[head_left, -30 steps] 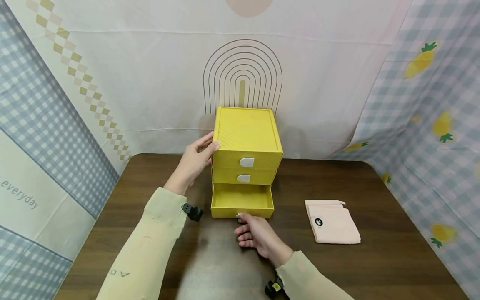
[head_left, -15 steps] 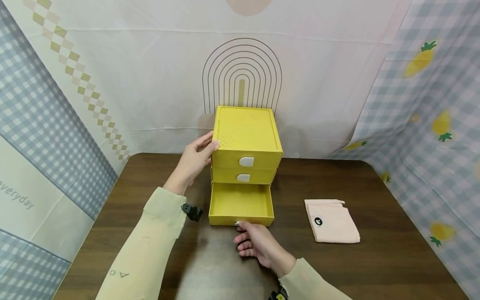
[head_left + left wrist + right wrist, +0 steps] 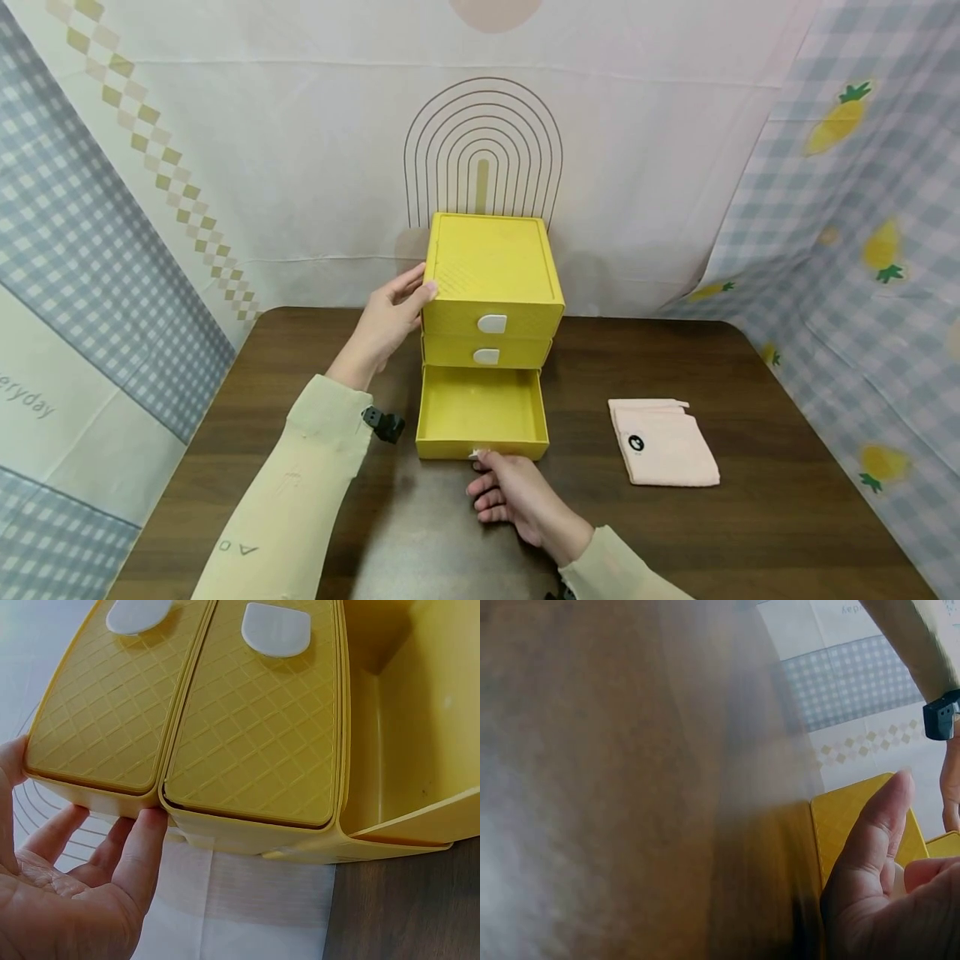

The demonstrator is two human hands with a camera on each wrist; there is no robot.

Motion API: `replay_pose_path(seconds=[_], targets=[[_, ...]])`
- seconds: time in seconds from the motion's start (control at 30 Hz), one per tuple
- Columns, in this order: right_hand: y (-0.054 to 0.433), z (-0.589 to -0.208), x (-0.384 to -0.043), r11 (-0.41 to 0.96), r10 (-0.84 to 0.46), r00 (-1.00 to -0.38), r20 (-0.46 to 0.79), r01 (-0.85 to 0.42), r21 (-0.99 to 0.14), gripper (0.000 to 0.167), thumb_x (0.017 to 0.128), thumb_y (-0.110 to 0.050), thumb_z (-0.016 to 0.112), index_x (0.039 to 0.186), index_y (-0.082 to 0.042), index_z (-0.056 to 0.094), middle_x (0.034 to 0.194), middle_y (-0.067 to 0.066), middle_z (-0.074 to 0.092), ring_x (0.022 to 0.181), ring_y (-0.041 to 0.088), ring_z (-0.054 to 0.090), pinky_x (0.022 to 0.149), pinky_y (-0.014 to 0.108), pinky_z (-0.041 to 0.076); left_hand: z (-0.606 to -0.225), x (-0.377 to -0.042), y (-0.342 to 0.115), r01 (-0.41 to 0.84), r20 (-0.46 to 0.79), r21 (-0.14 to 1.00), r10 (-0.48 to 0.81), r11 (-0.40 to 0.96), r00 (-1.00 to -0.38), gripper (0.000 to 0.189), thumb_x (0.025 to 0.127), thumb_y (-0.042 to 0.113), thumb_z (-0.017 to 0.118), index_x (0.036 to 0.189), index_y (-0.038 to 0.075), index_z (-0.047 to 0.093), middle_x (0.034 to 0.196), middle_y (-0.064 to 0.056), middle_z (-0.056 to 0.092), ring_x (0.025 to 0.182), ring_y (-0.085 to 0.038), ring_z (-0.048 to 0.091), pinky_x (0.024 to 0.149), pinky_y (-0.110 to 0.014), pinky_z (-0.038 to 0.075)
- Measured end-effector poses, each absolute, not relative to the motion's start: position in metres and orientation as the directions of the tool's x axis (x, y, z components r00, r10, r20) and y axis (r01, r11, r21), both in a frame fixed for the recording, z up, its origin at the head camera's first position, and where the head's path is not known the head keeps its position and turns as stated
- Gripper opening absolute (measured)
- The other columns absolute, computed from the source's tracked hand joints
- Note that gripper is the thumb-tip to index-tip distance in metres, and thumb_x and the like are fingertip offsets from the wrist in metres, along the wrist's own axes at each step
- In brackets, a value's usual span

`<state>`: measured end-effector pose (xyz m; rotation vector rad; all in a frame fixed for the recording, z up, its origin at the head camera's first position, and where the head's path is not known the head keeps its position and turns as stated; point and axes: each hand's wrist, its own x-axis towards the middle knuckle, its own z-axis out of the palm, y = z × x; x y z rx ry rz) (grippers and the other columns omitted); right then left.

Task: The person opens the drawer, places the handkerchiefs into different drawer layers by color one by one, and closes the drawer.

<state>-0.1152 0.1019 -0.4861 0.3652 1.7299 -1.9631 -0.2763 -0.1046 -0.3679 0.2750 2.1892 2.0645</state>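
A yellow three-drawer unit (image 3: 491, 258) stands at the back of the table, its upper two drawers closed. The bottom drawer (image 3: 483, 404) is pulled well out, and its yellow floor shows. My right hand (image 3: 521, 500) pinches the white handle (image 3: 474, 454) of that drawer between thumb and forefinger, the other fingers loosely bent below. In the right wrist view, the thumb (image 3: 874, 832) lies before the yellow drawer front (image 3: 844, 817). My left hand (image 3: 382, 325) rests against the unit's left side, thumb at the top edge. Its fingertips (image 3: 152, 817) press the side wall in the left wrist view.
A folded pale pink cloth (image 3: 667, 446) with a round black mark lies to the right on the dark wooden table (image 3: 757, 508). White printed fabric (image 3: 315, 167) hangs close behind the unit. Checked fabric (image 3: 885, 275) stands along the right side.
The bottom drawer has slid further out toward me, with my right hand drawing back on its handle. My left hand has stayed at the unit's side.
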Motion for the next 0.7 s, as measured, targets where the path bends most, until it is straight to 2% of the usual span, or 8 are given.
replay_pose_path(seconds=[0.43, 0.7], targets=[[0.101, -0.484, -0.109, -0.069, -0.191, -0.835, -0.515, 0.535, -0.842, 0.049, 0.099, -0.039, 0.053, 0.121, 0.005, 0.054, 0.076, 0.005, 0.064, 0.054, 0.011, 0.057, 0.051, 0.028, 0.055, -0.367, -0.276, -0.106, 0.033, 0.018, 0.997, 0.219, 0.067, -0.976, 0.059, 0.091, 0.048, 0.063, 0.146, 0.036, 0.042, 0.149, 0.001, 0.039, 0.133, -0.019, 0.04, 0.105, -0.048, 0.039], [0.106, -0.481, -0.105, 0.002, -0.194, -0.85, -0.489, 0.498, -0.867, 0.054, 0.098, -0.045, 0.053, 0.118, 0.005, 0.056, 0.079, 0.008, 0.067, 0.053, 0.012, 0.058, 0.049, 0.03, 0.055, -0.347, -0.263, -0.103, 0.02, 0.0, 0.996, 0.236, 0.083, -0.972, 0.059, 0.098, 0.035, 0.058, 0.151, 0.025, 0.036, 0.151, -0.004, 0.038, 0.134, -0.022, 0.039, 0.104, -0.046, 0.04]])
